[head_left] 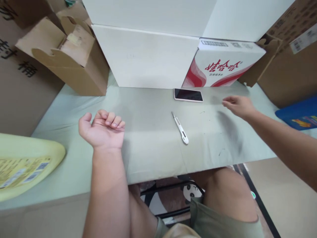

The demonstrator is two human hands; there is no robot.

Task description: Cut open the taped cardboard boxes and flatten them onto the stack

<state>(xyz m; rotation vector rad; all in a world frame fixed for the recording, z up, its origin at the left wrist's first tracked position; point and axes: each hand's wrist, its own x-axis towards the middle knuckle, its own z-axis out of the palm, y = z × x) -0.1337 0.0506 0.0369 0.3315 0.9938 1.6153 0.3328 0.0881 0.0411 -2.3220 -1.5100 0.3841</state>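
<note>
My left hand (105, 129) is held palm up over the left of the table. Its fingers curl loosely, the thumb stands apart, and the palm holds nothing. My right hand (239, 106) hovers above the table on the right, casting a shadow below. Its fingers are bent in close to the thumb, and no object shows in them. Between the hands lies a white utility knife (180, 128), its tip pointing away from me, touched by neither hand. Beyond the knife, a phone (188, 95) with a dark screen lies flat near the white boxes.
White cartons (148, 58) are stacked along the back, one with red print (220, 66). Open brown boxes (81, 71) stand at the left. A yellow bottle (32, 165) lies at the near left, a blue package (299, 112) at the right. The covered table's front edge (153, 178) runs above my knees.
</note>
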